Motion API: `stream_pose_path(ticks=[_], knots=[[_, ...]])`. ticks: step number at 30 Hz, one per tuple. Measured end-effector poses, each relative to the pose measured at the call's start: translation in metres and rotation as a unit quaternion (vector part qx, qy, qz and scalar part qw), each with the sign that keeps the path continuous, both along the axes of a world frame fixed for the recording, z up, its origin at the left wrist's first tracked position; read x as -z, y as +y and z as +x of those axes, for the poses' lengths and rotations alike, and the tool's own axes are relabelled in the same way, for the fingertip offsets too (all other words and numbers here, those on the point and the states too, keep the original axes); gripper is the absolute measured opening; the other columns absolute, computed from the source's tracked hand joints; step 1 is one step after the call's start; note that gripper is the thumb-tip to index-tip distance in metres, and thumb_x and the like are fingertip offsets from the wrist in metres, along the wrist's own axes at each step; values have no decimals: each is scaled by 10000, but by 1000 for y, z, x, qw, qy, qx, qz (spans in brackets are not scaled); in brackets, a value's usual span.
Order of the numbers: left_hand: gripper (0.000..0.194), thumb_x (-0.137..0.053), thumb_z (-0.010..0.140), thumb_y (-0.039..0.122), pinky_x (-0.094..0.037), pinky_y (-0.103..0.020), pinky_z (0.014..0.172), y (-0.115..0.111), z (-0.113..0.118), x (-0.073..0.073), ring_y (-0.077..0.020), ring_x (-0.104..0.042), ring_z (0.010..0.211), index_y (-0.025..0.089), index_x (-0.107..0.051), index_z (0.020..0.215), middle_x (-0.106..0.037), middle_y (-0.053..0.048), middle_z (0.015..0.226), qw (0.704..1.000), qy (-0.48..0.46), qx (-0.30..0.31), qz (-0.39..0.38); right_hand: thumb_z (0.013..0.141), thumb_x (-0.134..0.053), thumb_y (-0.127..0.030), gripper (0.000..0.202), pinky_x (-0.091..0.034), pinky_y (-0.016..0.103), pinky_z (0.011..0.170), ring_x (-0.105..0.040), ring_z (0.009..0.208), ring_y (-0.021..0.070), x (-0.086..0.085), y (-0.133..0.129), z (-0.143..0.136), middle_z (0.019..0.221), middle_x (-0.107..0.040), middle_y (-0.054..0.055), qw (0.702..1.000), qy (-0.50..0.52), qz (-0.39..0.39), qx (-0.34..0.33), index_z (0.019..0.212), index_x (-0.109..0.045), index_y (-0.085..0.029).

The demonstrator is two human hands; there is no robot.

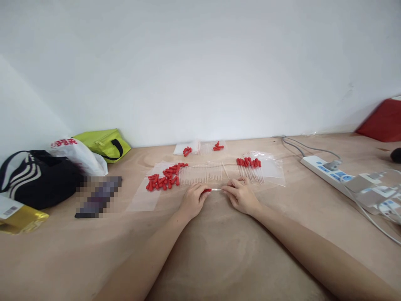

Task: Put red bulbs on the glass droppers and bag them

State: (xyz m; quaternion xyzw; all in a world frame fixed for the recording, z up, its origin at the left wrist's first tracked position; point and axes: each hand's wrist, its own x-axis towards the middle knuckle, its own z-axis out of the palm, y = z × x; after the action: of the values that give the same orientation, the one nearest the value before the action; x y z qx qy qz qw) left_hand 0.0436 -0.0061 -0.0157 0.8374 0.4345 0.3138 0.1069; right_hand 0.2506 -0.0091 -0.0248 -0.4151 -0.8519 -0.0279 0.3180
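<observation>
My left hand (192,201) pinches a red rubber bulb (207,190). From it a clear dropper tube (216,190) runs across to my right hand (242,197), whose fingers are closed on the other end. Bulb and tube meet in line; how deep the tube sits is hidden. Just beyond my hands lies a row of loose clear tubes (191,174). A pile of red bulbs (163,180) is spread on plastic bags to the left. Past my right hand, several droppers with red bulbs (249,162) lie side by side, partly on clear bags (272,169).
Small bags with red bulbs (187,151) lie near the wall. A power strip (332,173) with plugs and cables stands right, a red object (380,121) behind it. A black bag (40,179), a white plastic bag (81,156) and a green bag (102,142) sit left.
</observation>
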Motion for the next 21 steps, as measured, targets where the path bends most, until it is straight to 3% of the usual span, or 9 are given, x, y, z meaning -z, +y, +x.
stream_pose_path(ticks=[13,21], knots=[[187,-446,872,220,-372,-309,757,2,-3,1,-161,-520,766,199,-631,851,-658,-12,801,994,24,97,44,866,-395,-188,272,-211,365,802,-510,711,121,-2,8,8,803,-581,30,998,-31,0,-53,912,-656,-251],[183,-479,860,257,-275,-328,751,-4,-2,-2,-146,-552,750,199,-639,792,-667,3,737,993,70,71,59,868,-397,-237,244,-177,320,688,-497,681,121,-7,5,7,722,-605,14,996,-64,-21,-63,859,-640,-221]])
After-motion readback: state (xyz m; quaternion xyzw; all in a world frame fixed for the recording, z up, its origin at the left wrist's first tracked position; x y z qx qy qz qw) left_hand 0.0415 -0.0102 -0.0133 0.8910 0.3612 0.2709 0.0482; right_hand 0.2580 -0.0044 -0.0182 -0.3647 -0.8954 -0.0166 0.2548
